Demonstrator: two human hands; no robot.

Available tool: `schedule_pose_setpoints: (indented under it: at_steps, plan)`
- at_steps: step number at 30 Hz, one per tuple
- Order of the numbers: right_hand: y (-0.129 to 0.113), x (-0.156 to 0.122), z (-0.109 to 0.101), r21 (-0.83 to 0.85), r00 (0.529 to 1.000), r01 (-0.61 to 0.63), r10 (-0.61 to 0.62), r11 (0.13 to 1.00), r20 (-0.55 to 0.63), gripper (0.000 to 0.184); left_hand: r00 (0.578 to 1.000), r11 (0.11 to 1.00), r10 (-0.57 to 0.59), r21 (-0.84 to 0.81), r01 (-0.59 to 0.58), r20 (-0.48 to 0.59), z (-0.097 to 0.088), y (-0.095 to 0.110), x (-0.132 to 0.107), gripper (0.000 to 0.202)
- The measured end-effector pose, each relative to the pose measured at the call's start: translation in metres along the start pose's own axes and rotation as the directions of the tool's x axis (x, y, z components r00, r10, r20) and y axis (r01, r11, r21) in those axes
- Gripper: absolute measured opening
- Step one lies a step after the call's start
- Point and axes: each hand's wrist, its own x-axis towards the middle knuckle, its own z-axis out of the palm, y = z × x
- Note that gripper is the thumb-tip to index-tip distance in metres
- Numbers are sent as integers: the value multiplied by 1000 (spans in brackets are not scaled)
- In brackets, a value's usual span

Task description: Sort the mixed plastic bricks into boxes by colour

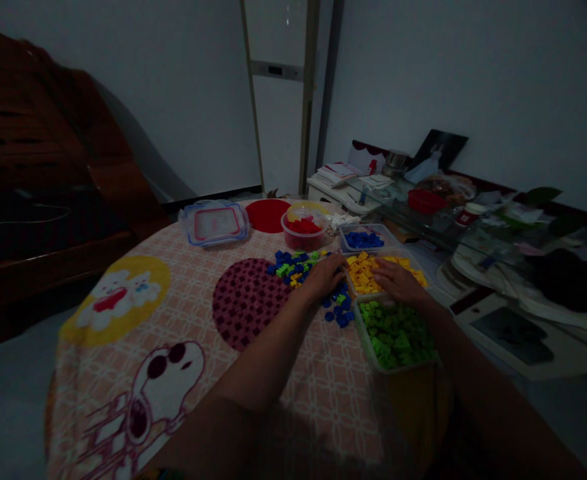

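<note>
Clock ctr = mixed pile point(293, 267), 12 = straight ahead. Pile (blue, green & yellow pcs) lies loose on tablecloth point(318, 383), R of its middle, no rim around it; some blue pcs trail out to approx 4.

L hand point(327, 275) is low over pile's 3 o'clock side, just beside L wall of yellow tub point(354, 293). R hand point(398, 281) is over yellow tub, fingers at the yellow pcs point(363, 270). Hands apart from each other, small gap btwn; can't tell if either is pinching a pc.

Tubs sit tight: blue tub point(387, 238) at 2, yellow at 3, green tub point(366, 341) at 4–5, almost rim to rim, so v. little room btwn them. R forearm passes over green tub's R side. Table edge on that side mostly hidden by tubs & arm.

Red tub point(303, 243) at 12, a bit apart from pile, nearer the far edge. Clear lids w/ blue & red edging point(217, 225) at 10, also toward far edge. Widest stretch of cloth runs 7 to 9, out to the curved L edge; L forearm crosses part of it.

Past table: tall white unit point(278, 127) at 12, cluttered glass shelf point(398, 193) at 2, wooden bench point(73, 133) at 10.
</note>
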Motion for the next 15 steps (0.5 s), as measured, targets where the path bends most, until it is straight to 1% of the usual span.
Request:
schedule_pose_setpoints:
  at_steps: [2, 4, 6, 8, 10, 13, 15]
  plan:
    - [2, -1, 5, -1, 999, 16, -16, 1000, -34, 41, 1000, 1000, 5, 3, -5, -6, -1, 0, 0, 25]
    - [3, 0, 10, 3, 999, 38, -37, 999, -23, 43, 1000, 1000, 10, 6, -10, -5, -1, 0, 0, 24]
    - [3, 3, 14, 2, 999, 34, -34, 999, -14, 42, 1000, 1000, 11, 7, -11, 0, -1, 0, 0, 23]
    - [0, 7, 16, -10, 999, 13, -14, 1000, -29, 43, 1000, 1000, 9, 4, -9, -1, -1, 0, 0, 24]
    - [-4, 13, 15, -19, 999, 18, -18, 1000, -35, 44, 1000, 1000, 9, 0, -9, -9, -1, -1, 0, 25]
    - [-15, 19, 10, -6, 997, 75, -75, 997, 33, 38, 1000, 1000, 7, 0, -7, -10, -1, -1, 0, 27]
    - [-23, 20, 5, 11, 994, 82, -83, 997, 69, 35, 1000, 1000, 5, 1, -5, -3, -1, 0, 0, 27]
